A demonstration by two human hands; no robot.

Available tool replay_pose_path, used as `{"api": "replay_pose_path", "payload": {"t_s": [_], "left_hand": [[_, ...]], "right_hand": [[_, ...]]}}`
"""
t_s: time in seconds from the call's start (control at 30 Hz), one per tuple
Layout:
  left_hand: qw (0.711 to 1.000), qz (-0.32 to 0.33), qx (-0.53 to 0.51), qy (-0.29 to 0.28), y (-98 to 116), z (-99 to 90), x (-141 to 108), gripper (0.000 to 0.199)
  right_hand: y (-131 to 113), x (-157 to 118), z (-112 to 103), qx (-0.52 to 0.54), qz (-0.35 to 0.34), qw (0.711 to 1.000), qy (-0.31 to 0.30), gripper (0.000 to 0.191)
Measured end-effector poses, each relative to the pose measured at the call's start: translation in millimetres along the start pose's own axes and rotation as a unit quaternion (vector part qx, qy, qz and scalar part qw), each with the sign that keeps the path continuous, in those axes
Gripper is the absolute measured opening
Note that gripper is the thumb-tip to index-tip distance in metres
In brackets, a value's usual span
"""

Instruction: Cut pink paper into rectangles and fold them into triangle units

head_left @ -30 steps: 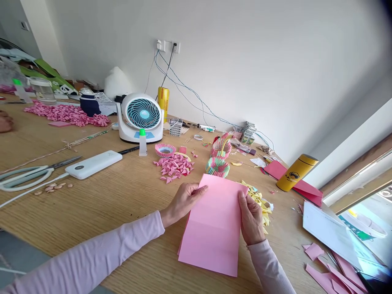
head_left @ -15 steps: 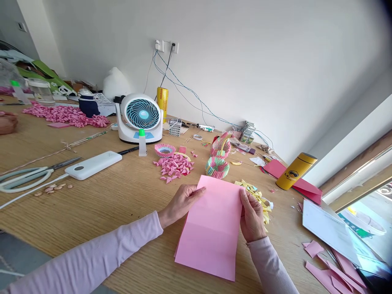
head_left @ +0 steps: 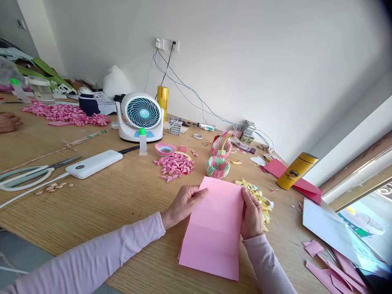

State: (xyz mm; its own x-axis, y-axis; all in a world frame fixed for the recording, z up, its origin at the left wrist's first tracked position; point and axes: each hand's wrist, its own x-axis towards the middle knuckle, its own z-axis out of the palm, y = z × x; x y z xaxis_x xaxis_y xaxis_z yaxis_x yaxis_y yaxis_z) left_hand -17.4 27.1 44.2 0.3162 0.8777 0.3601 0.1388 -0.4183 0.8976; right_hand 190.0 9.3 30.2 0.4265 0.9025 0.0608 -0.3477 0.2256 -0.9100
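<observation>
Between my two hands is a folded sheet of pink paper (head_left: 212, 232), tilted up off the table with its layers slightly apart along the left side. My left hand (head_left: 185, 204) pinches its upper left edge, thumb on top and fingers behind. At the upper right corner my right hand (head_left: 252, 214) grips it the same way, thumb in front. Just beyond the paper stands a woven-looking paper basket (head_left: 218, 167) in green and pink. Small folded yellow paper pieces (head_left: 259, 200) lie beside my right hand. A heap of folded pink pieces (head_left: 176, 165) lies farther left.
A white fan (head_left: 141, 116) and a glue bottle (head_left: 143, 142) stand behind. On the left lie scissors (head_left: 33, 175) and a white power bank (head_left: 94, 164). A yellow flask (head_left: 297, 171) and pink paper scraps (head_left: 333, 275) are at right. Another person's hand (head_left: 9, 122) rests far left.
Both hands and the pink paper have shifted slightly to the right. The grip looks the same. The other person's hand at far left has moved a little.
</observation>
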Motion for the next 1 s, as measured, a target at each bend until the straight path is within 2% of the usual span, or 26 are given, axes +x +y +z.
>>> {"api": "replay_pose_path", "payload": {"t_s": [0.07, 0.17, 0.23, 0.3, 0.4, 0.47, 0.57, 0.63, 0.73, 0.83, 0.9, 1.0], "left_hand": [[1.000, -0.006, -0.004, 0.028, -3.0, -1.1, 1.1, 0.050], [0.998, -0.007, -0.018, 0.060, -8.9, -3.8, 4.2, 0.049], [0.997, -0.008, -0.024, 0.067, -12.3, -4.8, 6.3, 0.048], [0.997, -0.015, -0.029, 0.066, -13.6, -5.0, 7.6, 0.049], [0.997, -0.030, -0.041, 0.055, -11.2, -4.8, 7.2, 0.050], [0.994, -0.077, -0.074, 0.005, -8.2, -5.1, 5.1, 0.049], [0.972, -0.166, -0.116, -0.119, -5.8, -5.8, 0.7, 0.049], [0.970, -0.162, -0.101, -0.153, -7.1, -6.1, -1.2, 0.053], [0.984, -0.106, -0.070, -0.124, -11.6, -7.2, -0.7, 0.057], [0.990, -0.082, -0.070, -0.092, -14.9, -9.4, 2.2, 0.056], [0.990, -0.086, -0.080, -0.078, -15.1, -10.2, 3.4, 0.054], [0.984, -0.126, -0.101, -0.079, -13.8, -9.2, 2.4, 0.049]], "right_hand": [[-1.7, -0.7, -0.2, -0.011, 0.009, 1.000, -0.019, 0.025], [-3.3, -6.1, -1.2, -0.061, 0.059, 0.991, -0.104, 0.036], [-2.2, -9.9, -1.2, -0.110, 0.076, 0.979, -0.152, 0.036], [0.3, -11.4, -0.9, -0.161, 0.048, 0.974, -0.150, 0.036], [4.2, -8.2, -1.8, -0.216, -0.003, 0.970, -0.112, 0.041], [5.6, -4.6, -3.8, -0.225, -0.016, 0.969, -0.095, 0.042], [5.0, -1.0, -6.9, -0.224, -0.024, 0.971, -0.079, 0.041], [3.6, -1.0, -8.1, -0.223, -0.028, 0.972, -0.072, 0.041], [2.2, -4.6, -8.6, -0.220, -0.020, 0.972, -0.078, 0.041], [3.9, -9.5, -9.0, -0.215, 0.039, 0.966, -0.136, 0.039], [6.8, -11.0, -9.8, -0.215, 0.063, 0.962, -0.160, 0.037], [11.5, -9.2, -11.9, -0.213, 0.029, 0.967, -0.138, 0.035]]}}
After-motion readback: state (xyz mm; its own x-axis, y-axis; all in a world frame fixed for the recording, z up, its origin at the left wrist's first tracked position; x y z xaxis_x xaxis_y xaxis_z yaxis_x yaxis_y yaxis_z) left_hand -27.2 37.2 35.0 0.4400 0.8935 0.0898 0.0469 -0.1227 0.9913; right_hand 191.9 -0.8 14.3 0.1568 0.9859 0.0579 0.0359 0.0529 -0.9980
